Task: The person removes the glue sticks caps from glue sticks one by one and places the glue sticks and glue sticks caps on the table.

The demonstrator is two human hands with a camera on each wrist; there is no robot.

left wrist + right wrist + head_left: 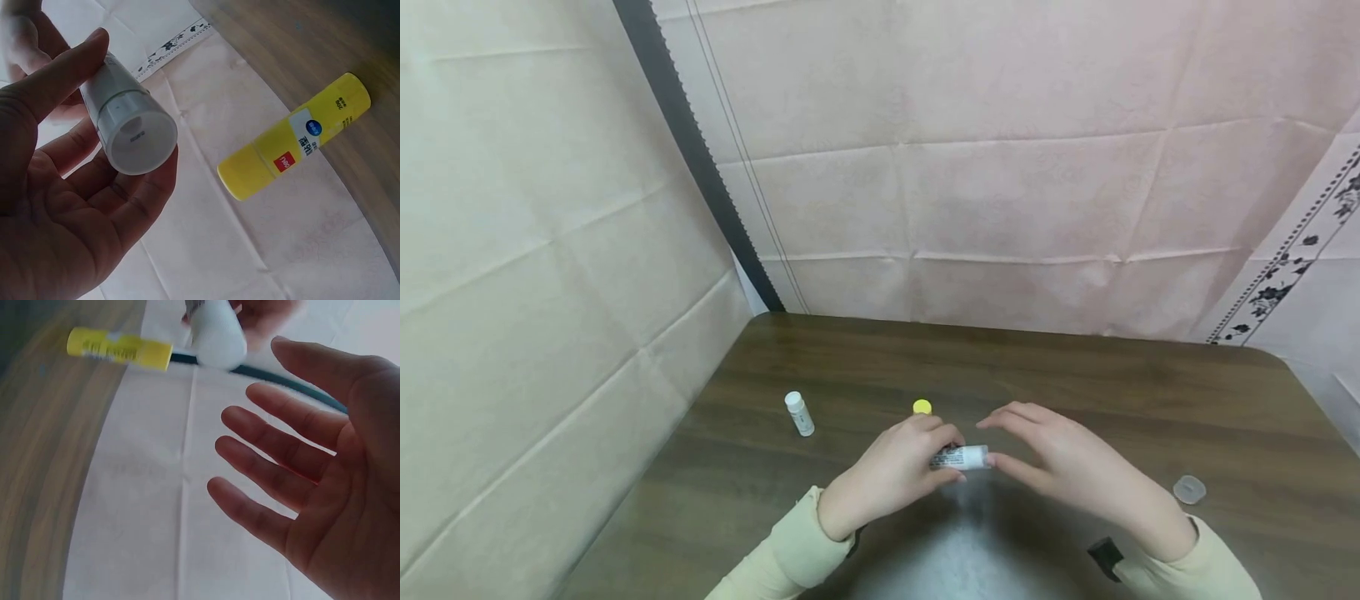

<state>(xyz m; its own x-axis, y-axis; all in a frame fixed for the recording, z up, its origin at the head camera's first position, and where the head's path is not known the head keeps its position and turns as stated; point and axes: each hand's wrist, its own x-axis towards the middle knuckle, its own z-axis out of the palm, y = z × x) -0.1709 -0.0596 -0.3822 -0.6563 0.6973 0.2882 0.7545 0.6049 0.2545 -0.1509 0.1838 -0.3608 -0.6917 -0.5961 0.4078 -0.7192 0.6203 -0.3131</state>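
My left hand grips a white glue stick with printed text, held sideways above the table. In the left wrist view, the round hollow end of this glue stick faces the camera. Just off its right end is my right hand, thumb and fingers spread and holding nothing; the thumb tip is close to the tube, and contact cannot be told in the head view. Behind the left hand stands a yellow glue stick, mostly hidden in the head view except for its yellow top.
Another white glue stick stands upright on the left part of the brown wooden table. A small clear plastic piece lies by the right forearm. Pale cloth hangs behind the table and along its left side.
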